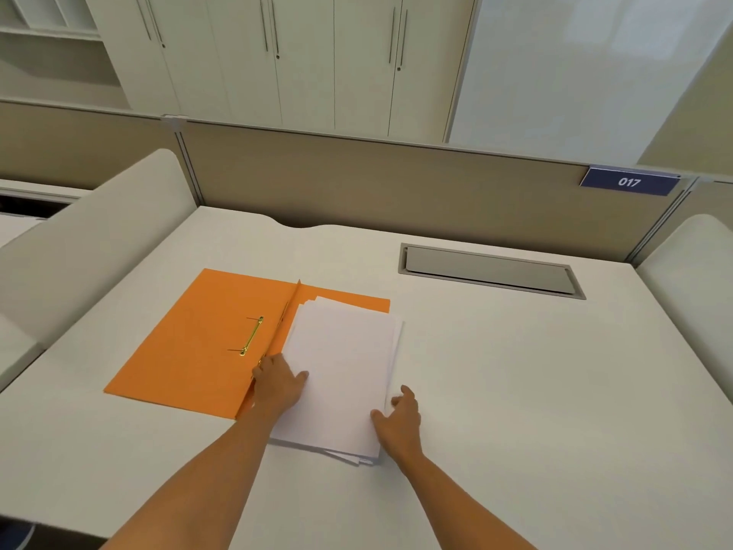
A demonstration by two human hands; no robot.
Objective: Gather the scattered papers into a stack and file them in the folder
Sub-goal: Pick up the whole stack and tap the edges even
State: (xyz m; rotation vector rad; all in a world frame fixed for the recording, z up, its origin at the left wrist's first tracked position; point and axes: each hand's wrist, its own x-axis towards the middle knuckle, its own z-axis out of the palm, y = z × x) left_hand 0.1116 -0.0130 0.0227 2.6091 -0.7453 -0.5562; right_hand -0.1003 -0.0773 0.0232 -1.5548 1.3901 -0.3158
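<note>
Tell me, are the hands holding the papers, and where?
Neither hand lifts anything. The left hand rests flat on the paper stack at its left edge; the right hand touches its near right edge.

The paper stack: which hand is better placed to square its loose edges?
Probably the right hand: it sits at the paper stack corner where sheets stick out unevenly. The left hand rests flat by the folder spine.

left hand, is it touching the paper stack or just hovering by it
Touching. The head view shows the left hand lying flat on the near left edge of the paper stack, fingers pressed on the top sheet with no gap visible.
</note>
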